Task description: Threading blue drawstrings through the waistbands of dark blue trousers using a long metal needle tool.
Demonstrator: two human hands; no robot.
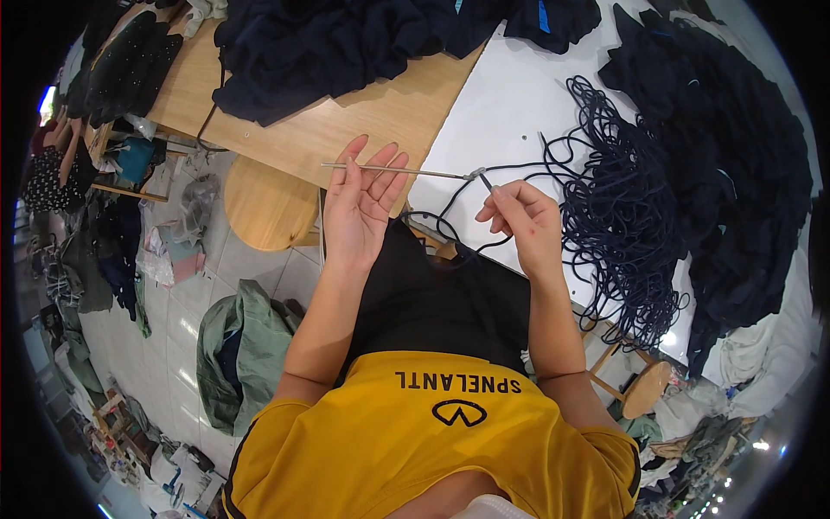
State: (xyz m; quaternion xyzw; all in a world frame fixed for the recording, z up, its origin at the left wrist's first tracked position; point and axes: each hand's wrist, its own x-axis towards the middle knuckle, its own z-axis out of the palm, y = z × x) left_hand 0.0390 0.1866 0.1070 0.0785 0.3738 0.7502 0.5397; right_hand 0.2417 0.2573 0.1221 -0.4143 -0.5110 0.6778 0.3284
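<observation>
My left hand (367,203) holds a thin metal rod (424,172) with the thumb pressed across it, palm up and the other fingers loosely stretched. The rod lies nearly level and points right. At its far end a small clip-like tip (475,174) meets a dark navy cord. My right hand (526,223) pinches the short dark end of a cord (486,182) between thumb and forefinger, close to that tip. Whether the cord is fastened to the tip is too small to tell. Loops of navy cord (445,227) hang below, between my hands.
A tangled heap of navy cords (618,216) lies on the white tabletop (484,112). Dark garments (735,173) are piled at right, more dark cloth (337,52) on the wooden table (285,138). A round stool (264,208) and green cloth (251,346) stand at left. Another person (60,164) is far left.
</observation>
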